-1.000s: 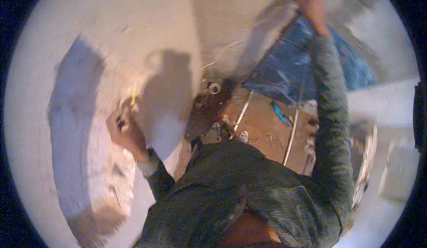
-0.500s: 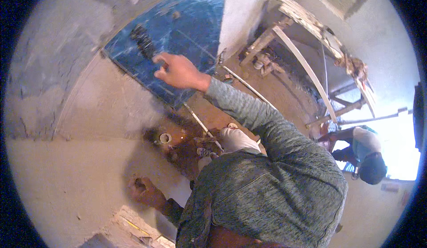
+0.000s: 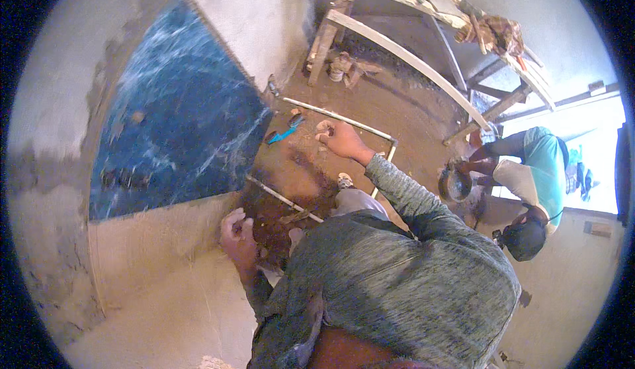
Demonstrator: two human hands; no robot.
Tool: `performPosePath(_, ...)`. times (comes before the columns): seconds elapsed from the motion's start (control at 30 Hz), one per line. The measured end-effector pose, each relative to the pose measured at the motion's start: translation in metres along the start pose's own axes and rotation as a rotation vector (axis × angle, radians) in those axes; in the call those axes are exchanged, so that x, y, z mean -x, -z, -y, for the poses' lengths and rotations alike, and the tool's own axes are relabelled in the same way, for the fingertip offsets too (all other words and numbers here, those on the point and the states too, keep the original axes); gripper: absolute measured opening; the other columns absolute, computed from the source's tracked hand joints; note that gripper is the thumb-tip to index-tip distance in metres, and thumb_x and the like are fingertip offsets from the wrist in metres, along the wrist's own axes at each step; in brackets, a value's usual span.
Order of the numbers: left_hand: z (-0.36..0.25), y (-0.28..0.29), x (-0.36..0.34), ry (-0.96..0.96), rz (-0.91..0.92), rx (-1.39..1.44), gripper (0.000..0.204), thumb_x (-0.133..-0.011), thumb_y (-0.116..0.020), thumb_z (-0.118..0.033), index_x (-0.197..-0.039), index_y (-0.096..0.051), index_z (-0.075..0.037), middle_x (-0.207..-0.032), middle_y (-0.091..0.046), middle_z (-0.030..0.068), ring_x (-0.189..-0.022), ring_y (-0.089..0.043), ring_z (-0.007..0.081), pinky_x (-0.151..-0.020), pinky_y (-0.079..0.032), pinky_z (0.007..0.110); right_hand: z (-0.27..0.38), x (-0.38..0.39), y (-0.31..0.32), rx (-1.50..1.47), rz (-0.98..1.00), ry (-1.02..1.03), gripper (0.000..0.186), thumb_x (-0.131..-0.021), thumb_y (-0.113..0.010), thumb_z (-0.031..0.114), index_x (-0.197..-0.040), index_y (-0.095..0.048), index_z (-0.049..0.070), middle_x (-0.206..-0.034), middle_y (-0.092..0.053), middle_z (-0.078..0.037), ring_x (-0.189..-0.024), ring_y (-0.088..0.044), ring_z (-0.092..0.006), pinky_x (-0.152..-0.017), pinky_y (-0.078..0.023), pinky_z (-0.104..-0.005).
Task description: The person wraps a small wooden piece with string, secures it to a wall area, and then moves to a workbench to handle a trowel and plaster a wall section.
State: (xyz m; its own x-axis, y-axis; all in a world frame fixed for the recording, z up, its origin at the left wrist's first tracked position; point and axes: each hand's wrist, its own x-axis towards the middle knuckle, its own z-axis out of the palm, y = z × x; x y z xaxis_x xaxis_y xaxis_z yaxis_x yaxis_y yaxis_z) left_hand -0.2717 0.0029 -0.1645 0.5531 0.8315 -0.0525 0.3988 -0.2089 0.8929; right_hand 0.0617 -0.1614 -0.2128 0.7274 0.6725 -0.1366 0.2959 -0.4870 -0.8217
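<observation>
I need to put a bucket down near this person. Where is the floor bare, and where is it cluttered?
Bare: the brown floor between the white rod and the curved plank. Crowded: around the right hand, with the blue tool and rod frame, and under the trestle leg, where debris lies.

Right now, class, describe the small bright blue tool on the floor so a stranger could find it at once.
Start at the big dark blue marbled slab against the wall. At its lower right corner, on brown dirt floor, lies the small bright blue tool, left of the right hand. It is the only bright blue item among pale straight metal bars.
</observation>
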Motion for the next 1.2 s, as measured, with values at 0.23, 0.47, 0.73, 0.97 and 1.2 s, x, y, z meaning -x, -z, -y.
performPosePath(0.23,-0.022,-0.167,-0.069,0.013,0.298,-0.188,0.025,-0.085,-0.066,-0.018,-0.101,-0.064,0.001,-0.102,-0.068,0.0127,-0.099,-0.064,0.0244,-0.09,-0.049,0.036,-0.122,-0.011,0.082,-0.148,-0.079,-0.281,0.03,-0.084,-0.068,0.022,-0.105,-0.066,0.0,-0.084,-0.069,-0.009,-0.075,-0.064,-0.0162,-0.071,-0.051,-0.031)
performPosePath(0.47,0.082,-0.271,-0.08,0.075,0.785,-0.426,0.041,-0.083,-0.066,-0.032,-0.107,-0.061,0.001,-0.104,-0.067,0.0188,-0.097,-0.065,0.0326,-0.086,-0.05,0.043,-0.171,-0.028,0.157,-0.342,-0.284,-0.443,0.018,-0.083,-0.066,0.015,-0.094,-0.069,0.001,-0.078,-0.067,-0.003,-0.072,-0.061,-0.0094,-0.069,-0.049,-0.0271)
performPosePath(0.73,0.117,-0.377,-0.163,0.008,1.184,-0.672,0.053,-0.079,-0.068,-0.041,-0.11,-0.061,0.002,-0.101,-0.067,0.0235,-0.095,-0.066,0.0372,-0.082,-0.051,0.047,-0.241,-0.091,0.285,-0.162,-0.741,-0.38,0.019,-0.083,-0.067,0.021,-0.092,-0.07,0.004,-0.082,-0.072,-0.012,-0.079,-0.068,-0.0194,-0.074,-0.052,-0.0326)
performPosePath(0.97,-0.023,-0.503,-0.293,-0.224,1.065,-0.6,0.045,-0.079,-0.068,-0.039,-0.106,-0.065,-0.003,-0.094,-0.069,0.0192,-0.091,-0.067,0.0336,-0.08,-0.053,0.043,-0.267,-0.102,0.415,0.106,-1.065,-0.313,0.025,-0.084,-0.067,0.025,-0.095,-0.07,0.003,-0.077,-0.07,-0.014,-0.068,-0.067,-0.0197,-0.067,-0.052,-0.034)
performPosePath(1.2,-0.179,-0.573,-0.357,-0.383,0.875,-0.207,0.041,-0.085,-0.068,-0.026,-0.115,-0.061,0.001,-0.105,-0.069,0.0181,-0.097,-0.067,0.0286,-0.085,-0.052,0.039,-0.254,-0.09,0.483,0.013,-1.161,-0.488,0.026,-0.084,-0.067,0.026,-0.097,-0.071,0.004,-0.086,-0.07,-0.014,-0.079,-0.067,-0.0205,-0.072,-0.051,-0.0325)
